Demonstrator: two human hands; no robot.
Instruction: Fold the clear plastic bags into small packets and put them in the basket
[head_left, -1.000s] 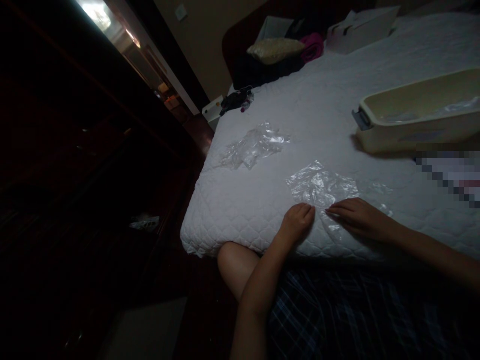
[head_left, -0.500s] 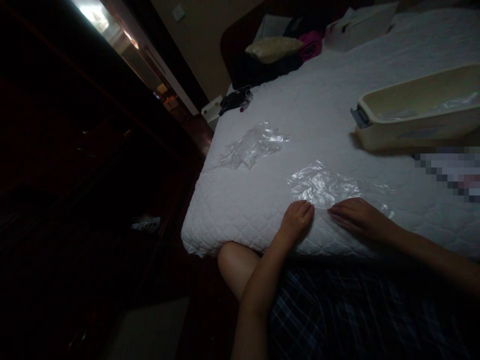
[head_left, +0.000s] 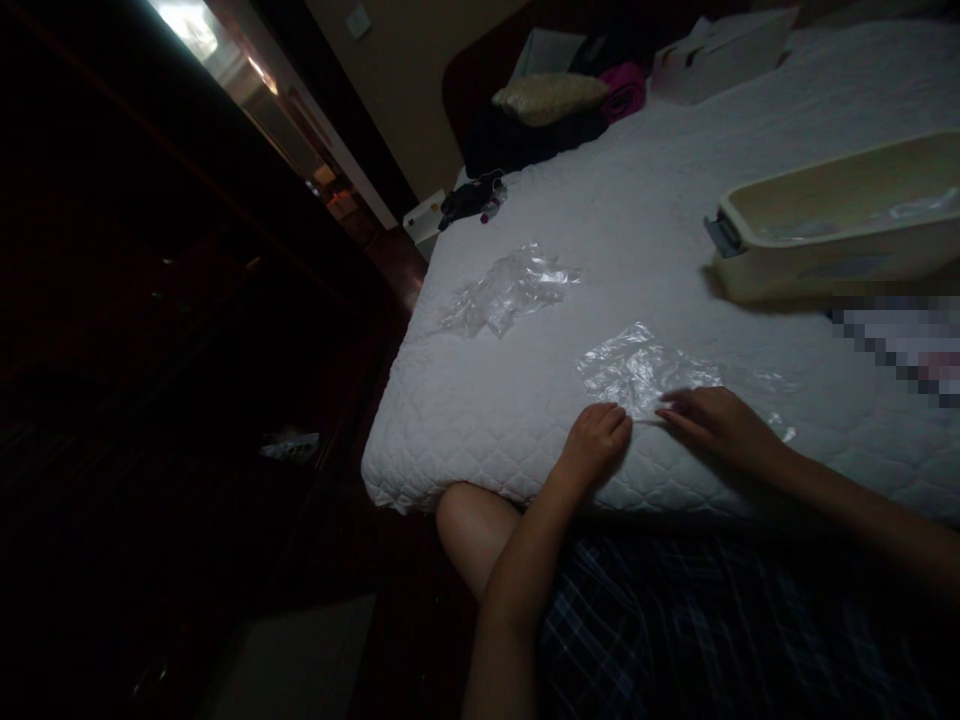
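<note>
A clear plastic bag (head_left: 637, 365) lies spread on the white quilted bed (head_left: 450, 420), its near edge towards me. My left hand (head_left: 598, 437) is closed on the bag's near edge, the fingertips pressed together there. Just to its right, my right hand (head_left: 705, 418) pinches the same edge between thumb and fingers. More clear plastic (head_left: 772, 395) shows beyond the right wrist; whether it belongs to the same bag I cannot tell. Farther off to the left, a crumpled pile of clear plastic bags (head_left: 510, 290) rests on the bed, apart from both hands.
A cream plastic bin (head_left: 825, 265) with a grey latch stands on the bed at right, clear plastic inside. Behind are a white box (head_left: 720, 60), a pink roll (head_left: 624, 92) and a beige cushion-like bundle (head_left: 551, 98). Dark furniture (head_left: 187, 300) stands at left.
My right hand has lifted slightly and its fingers have bent into a pinch on the bag's edge. The left hand has stayed nearly in place.
</note>
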